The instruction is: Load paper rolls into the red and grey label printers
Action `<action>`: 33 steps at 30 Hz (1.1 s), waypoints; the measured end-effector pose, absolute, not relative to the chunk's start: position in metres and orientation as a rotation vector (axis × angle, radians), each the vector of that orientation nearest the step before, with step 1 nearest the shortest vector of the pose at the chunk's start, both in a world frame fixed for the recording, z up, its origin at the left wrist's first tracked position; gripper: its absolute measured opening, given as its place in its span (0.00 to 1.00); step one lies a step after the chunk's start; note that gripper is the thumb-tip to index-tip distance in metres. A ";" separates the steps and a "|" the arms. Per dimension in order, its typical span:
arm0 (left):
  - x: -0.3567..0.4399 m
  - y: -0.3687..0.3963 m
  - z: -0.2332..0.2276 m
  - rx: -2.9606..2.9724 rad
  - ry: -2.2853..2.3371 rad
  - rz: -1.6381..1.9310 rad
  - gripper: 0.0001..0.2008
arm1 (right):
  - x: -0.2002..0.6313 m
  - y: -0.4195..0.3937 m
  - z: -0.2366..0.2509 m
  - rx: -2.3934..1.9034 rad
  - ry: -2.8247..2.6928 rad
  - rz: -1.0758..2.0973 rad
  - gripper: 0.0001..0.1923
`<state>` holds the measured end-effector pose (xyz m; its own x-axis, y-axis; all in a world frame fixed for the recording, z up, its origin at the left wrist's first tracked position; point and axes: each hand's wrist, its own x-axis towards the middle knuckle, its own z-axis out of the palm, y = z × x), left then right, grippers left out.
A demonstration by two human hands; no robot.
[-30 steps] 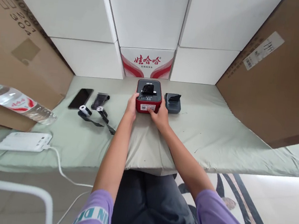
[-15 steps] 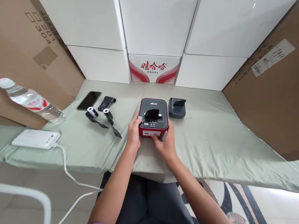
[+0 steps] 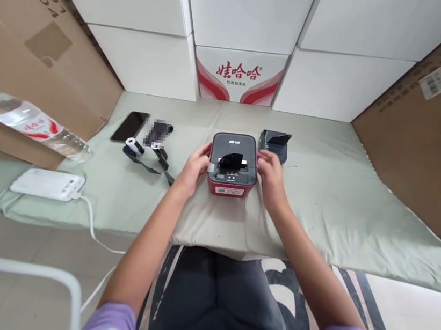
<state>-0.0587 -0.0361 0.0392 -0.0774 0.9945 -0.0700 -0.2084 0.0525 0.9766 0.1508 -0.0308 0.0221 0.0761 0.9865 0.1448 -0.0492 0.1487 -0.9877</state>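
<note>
A red and black thermal label printer (image 3: 234,161) stands on the cloth-covered table, its labelled red front facing me. A piece of glossy black film sticks up from the slot in its top. My left hand (image 3: 193,169) rests along its left side, fingers bent against the edge. On the right side, my right hand (image 3: 271,176) has curled fingers at the printer's upper edge. Just behind that hand sits a smaller dark grey printer (image 3: 274,146), also with black film standing up from it and partly covered by my fingers.
To the left lie paper rolls with black strips (image 3: 135,147), a black phone (image 3: 130,127) and a white power bank (image 3: 48,184) with a cable. A water bottle (image 3: 31,119) is at far left. White boxes (image 3: 238,75) wall the back; brown cartons (image 3: 431,138) flank both sides.
My view has tilted down and come closer. My right thumb has left the printer's front label, and the right hand has moved up along its side. The left hand has shifted slightly outward.
</note>
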 end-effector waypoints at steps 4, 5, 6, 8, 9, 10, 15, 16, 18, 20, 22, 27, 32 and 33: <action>-0.065 -0.011 0.044 1.009 1.010 1.279 0.26 | 0.137 0.016 0.018 -1.015 -1.147 1.090 0.23; -0.064 -0.009 0.041 1.004 0.983 1.310 0.26 | 0.134 0.020 0.014 -0.991 -1.155 1.074 0.24; -0.062 -0.009 0.038 0.995 0.962 1.332 0.28 | 0.132 0.022 0.009 -0.965 -1.170 1.058 0.24; -0.059 -0.012 0.030 0.975 0.925 1.336 0.32 | 0.130 0.019 0.000 -0.921 -1.211 1.043 0.26; -0.059 -0.015 0.028 0.964 0.908 1.320 0.33 | 0.131 0.018 -0.004 -0.907 -1.228 1.043 0.27; -0.059 -0.017 0.026 0.950 0.897 1.301 0.35 | 0.131 0.016 -0.009 -0.900 -1.235 1.043 0.28; -0.065 -0.019 0.026 0.907 0.947 1.248 0.39 | 0.131 0.022 -0.020 -0.907 -1.193 1.016 0.31; -0.066 -0.018 0.026 0.924 0.949 1.253 0.39 | 0.131 0.023 -0.020 -0.905 -1.186 1.018 0.31; -0.067 -0.016 0.025 0.971 0.935 1.282 0.40 | 0.129 0.026 -0.020 -0.899 -1.181 1.035 0.33; -0.067 -0.014 0.023 1.010 0.933 1.312 0.39 | 0.129 0.027 -0.020 -0.891 -1.183 1.044 0.33; -0.068 -0.013 0.021 1.021 0.951 1.323 0.39 | 0.129 0.027 -0.020 -0.866 -1.173 1.042 0.32; -0.069 -0.013 0.012 1.064 0.997 1.340 0.36 | 0.130 0.029 -0.023 -0.812 -1.123 1.053 0.28; -0.067 -0.009 0.005 1.155 1.020 1.400 0.40 | 0.130 0.032 -0.025 -0.891 -1.139 1.042 0.32; -0.067 -0.008 0.004 1.141 1.018 1.395 0.41 | 0.130 0.032 -0.026 -0.899 -1.144 1.041 0.33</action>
